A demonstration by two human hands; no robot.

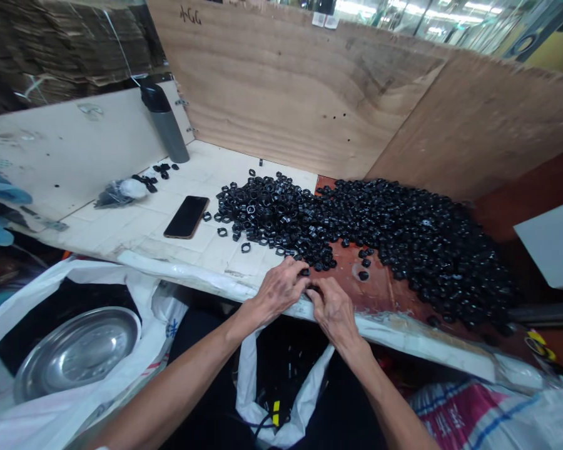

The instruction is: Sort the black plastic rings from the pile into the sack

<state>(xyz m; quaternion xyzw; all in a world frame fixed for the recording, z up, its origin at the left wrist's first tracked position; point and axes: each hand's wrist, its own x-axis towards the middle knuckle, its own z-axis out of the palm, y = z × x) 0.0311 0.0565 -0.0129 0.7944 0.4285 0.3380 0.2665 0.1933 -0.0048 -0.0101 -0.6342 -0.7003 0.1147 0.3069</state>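
Observation:
My left hand is closed at the table's front edge, with a small black plastic part at its fingertips. Close beside it, my right hand is also closed, thumb and fingers pinched around something small and dark that the fingers mostly cover. The two sets of fingertips almost meet. Just beyond them lies a heap of black plastic rings on pale board. It runs into a larger heap of small black caps on a red-brown surface to the right. Several loose caps lie near my right hand.
A phone and a grey flask stand left of the rings, with a plastic bag nearby. Wooden boards wall the back. Below the edge, an open white sack hangs between my legs; a metal bowl sits in another sack.

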